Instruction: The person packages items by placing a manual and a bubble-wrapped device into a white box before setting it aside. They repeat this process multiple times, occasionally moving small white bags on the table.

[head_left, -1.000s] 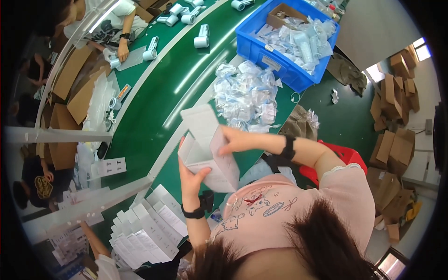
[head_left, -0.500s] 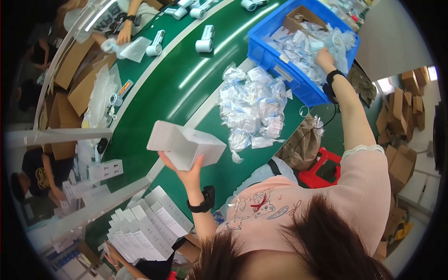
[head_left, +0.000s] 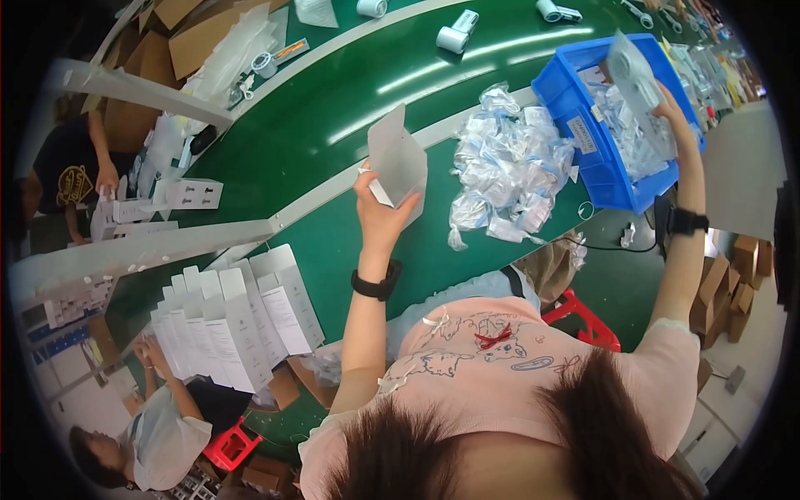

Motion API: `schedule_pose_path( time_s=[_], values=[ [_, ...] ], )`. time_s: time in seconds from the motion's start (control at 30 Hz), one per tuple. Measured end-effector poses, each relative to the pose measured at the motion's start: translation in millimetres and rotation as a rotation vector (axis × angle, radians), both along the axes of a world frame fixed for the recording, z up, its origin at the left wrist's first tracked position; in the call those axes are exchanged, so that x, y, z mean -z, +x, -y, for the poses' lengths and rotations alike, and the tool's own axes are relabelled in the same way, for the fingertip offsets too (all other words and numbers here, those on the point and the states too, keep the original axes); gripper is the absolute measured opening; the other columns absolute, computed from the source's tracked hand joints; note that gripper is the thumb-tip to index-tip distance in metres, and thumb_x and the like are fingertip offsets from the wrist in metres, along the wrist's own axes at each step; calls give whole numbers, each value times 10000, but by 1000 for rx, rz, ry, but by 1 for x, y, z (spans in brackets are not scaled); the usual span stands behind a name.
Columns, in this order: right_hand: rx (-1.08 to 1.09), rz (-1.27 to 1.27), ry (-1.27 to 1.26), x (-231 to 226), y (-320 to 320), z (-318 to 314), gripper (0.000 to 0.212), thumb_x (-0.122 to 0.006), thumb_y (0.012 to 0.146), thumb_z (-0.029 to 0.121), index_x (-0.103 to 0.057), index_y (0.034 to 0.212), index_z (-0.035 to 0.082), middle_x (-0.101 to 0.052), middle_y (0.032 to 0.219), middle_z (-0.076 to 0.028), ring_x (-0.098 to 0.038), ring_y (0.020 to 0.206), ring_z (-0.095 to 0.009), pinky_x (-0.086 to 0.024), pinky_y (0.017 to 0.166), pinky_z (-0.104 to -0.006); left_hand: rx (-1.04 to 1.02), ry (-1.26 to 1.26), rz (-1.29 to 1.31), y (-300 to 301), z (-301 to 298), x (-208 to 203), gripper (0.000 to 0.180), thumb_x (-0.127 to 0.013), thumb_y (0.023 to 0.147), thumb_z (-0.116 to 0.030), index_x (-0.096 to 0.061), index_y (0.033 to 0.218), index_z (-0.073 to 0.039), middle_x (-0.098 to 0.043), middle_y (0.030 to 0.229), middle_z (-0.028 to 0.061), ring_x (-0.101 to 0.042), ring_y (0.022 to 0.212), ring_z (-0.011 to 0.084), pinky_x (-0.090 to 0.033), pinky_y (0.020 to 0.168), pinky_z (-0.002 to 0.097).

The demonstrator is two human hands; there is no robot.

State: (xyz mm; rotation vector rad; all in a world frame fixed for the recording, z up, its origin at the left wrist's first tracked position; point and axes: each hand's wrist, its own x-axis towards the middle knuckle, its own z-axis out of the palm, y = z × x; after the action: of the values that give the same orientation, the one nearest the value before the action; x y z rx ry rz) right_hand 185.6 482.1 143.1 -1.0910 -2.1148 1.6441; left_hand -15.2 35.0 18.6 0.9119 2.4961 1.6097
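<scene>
My left hand [head_left: 382, 215] grips an open white carton [head_left: 408, 171] above the green work surface, its flap standing up. Over the blue bin [head_left: 612, 171] at the right, my right hand [head_left: 669, 115] is closed on a bubble-wrapped package [head_left: 635, 79]. Something pale blue shows through the wrap, but its kind is unclear. More small clear bags lie inside the bin. Between the two hands is a heap of clear plastic bags [head_left: 512, 167] with white and bluish contents.
Pale blue handheld devices [head_left: 457, 35] lie on the green conveyor [head_left: 325, 92]. White cartons [head_left: 225, 325] stand in a row at lower left. Co-workers sit at the left, one with a hand [head_left: 107, 177] near boxes. A red stool [head_left: 583, 321] stands beside me.
My right hand has come up from among the bin's bags with the bubble-wrapped package. The carton in my left hand has turned more upright. The whole view has shifted.
</scene>
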Motion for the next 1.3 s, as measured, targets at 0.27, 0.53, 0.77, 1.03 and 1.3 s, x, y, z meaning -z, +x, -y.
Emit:
schedule_pose_path(
  time_s=[0.27, 0.53, 0.77, 1.03, 1.3],
  values=[
    [-1019, 192, -171, -36, -146, 204, 566, -575, 589, 211, -544, 1093, -45, -593, 960, -112, -548, 866, -160, -447, 752, -262, 4, 228, 58, 8, -12, 15, 733, -771, 611, -78, -223, 1097, -76, -390, 1255, 212, -466, 1102, 331, -404, 881, 388],
    [-1328, 615, 432, -44, -236, 271, 380, -589, 618, 274, -632, 813, -49, -622, 760, -144, -587, 680, -230, -452, 583, -340, -102, 221, 166, 27, -3, 21, 770, -782, 591, -30, -204, 1098, -51, -321, 1251, 230, -416, 1106, 301, -352, 912, 372],
    [-1429, 620, 769, -28, -235, 304, 430, -621, 667, 346, -603, 878, -29, -617, 795, -170, -594, 710, -296, -461, 603, -366, -126, 222, -86, 55, 10, 29, 766, -784, 582, -25, -210, 1089, -39, -351, 1248, 246, -461, 1068, 327, -387, 883, 386],
    [-1106, -229, 486, -10, -174, 281, 437, -645, 703, 307, -499, 1007, 30, -546, 946, -142, -563, 806, -309, -459, 665, -370, -207, 320, 76, 46, 17, 45, 800, -787, 593, -28, -172, 1101, -94, -222, 1307, 230, -340, 1159, 303, -323, 946, 401],
    [-728, 16, 963, 24, -160, 318, 396, -666, 686, 220, -507, 1009, 55, -528, 954, -117, -534, 876, -311, -442, 738, -362, -204, 298, -2, 55, -8, 37, 806, -784, 601, -33, -167, 1117, -92, -218, 1308, 227, -339, 1162, 309, -338, 934, 401]
  ],
)
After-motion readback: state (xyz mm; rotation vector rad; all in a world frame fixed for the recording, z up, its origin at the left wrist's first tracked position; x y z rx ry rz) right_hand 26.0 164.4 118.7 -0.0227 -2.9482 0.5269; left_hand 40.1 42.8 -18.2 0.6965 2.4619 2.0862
